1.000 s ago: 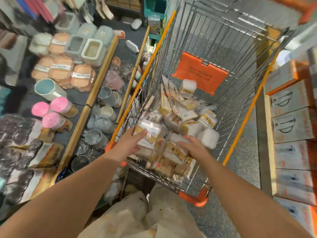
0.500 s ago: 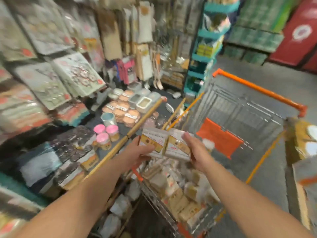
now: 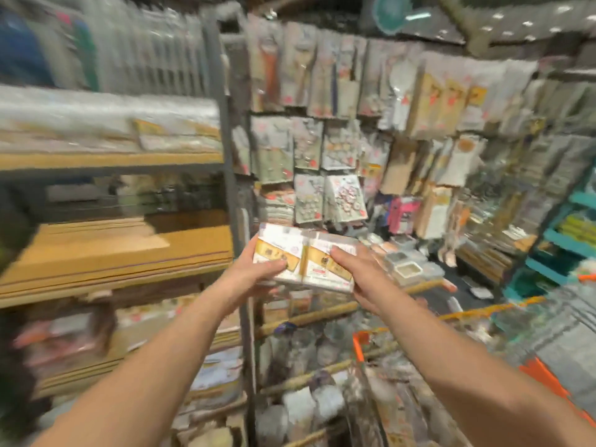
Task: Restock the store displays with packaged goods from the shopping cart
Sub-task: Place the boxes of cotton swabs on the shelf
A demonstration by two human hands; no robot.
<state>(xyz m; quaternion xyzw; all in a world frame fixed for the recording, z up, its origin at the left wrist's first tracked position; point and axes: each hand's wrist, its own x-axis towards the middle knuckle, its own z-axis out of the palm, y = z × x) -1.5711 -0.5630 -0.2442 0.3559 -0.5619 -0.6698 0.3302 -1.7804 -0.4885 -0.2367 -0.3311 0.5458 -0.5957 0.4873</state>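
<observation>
Store aisle, view heavily motion-blurred. Two white-and-yellow packages (image 3: 303, 264) held side by side at chest height, touching each other, in front of a grey metal upright (image 3: 233, 175) dividing two displays. Left hand (image 3: 250, 274) gripped the left package, thumb across its front face, fingers beneath. Right hand (image 3: 358, 275) gripped the right package, thumb on top, fingers wrapped under the right edge. Print on the packages too blurred to read.

Left of the upright: wooden shelves (image 3: 106, 250), stacked in tiers. Top tier loaded with plastic-wrapped goods (image 3: 109, 121); middle tier showed bare yellow board; lower tiers held more wrapped stock, indistinct. Right of the upright: wall of hanging packets (image 3: 325, 150) in rows, clear bags with small items, contents not identifiable. Pink packet (image 3: 401, 214) among them, low on the wall. Below the hanging rows, a dark display surface with square lidded containers (image 3: 408, 269), just beyond the right hand. Teal shelving unit (image 3: 567, 233) at far right. Shopping cart (image 3: 545, 379) at lower right, orange trim visible, partly behind the right forearm; contents smeared, could not be told apart. Wooden rails (image 3: 309, 317) edging the lower display levels beneath the packages.
</observation>
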